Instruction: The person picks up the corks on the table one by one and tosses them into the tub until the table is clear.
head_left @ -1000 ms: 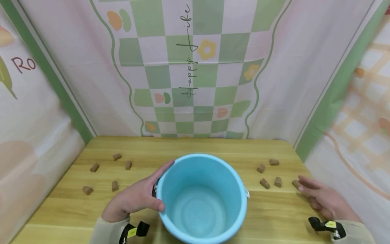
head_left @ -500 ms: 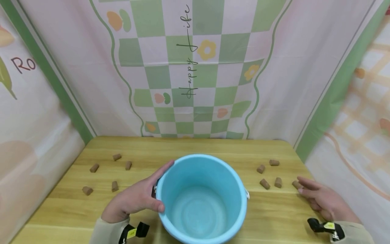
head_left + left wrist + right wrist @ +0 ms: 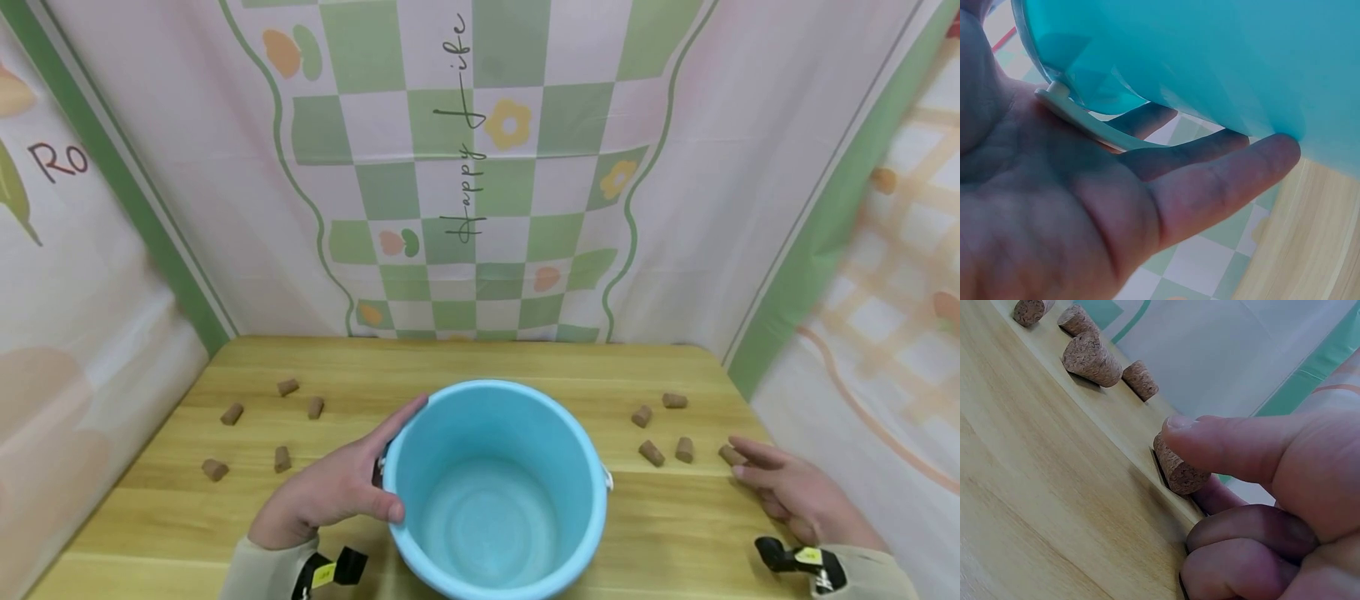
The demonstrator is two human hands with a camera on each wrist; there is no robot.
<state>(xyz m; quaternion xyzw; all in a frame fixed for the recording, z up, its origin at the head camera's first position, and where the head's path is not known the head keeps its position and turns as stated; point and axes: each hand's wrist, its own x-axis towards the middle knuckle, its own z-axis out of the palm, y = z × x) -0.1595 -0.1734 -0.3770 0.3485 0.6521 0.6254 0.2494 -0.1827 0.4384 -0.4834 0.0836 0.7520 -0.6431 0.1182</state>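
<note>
A light blue bucket [image 3: 495, 400] stands upright on the table, nothing inside it. My left hand [image 3: 341, 492] rests against its left side, thumb at the rim and straight fingers [image 3: 1229, 190] touching the outer wall, near the pale handle [image 3: 1104, 131]. Over at the right, my right hand [image 3: 802, 492] has a brown cork [image 3: 1179, 469] between thumb and index finger; the cork lies on the table. The index finger is mostly hidden behind it, and the other fingers [image 3: 1241, 562] are curled.
Several corks lie left of the bucket, among them one cork [image 3: 215, 469] nearest me. Several more, including a cork [image 3: 651, 452], lie between the bucket and my right hand. The wooden table [image 3: 480, 354] ends at a printed curtain [image 3: 570, 208]; curtains hang on both sides too.
Almost nothing differs. The view has shifted very slightly, and my right wrist sits a touch further left. Bucket and corks stay in place.
</note>
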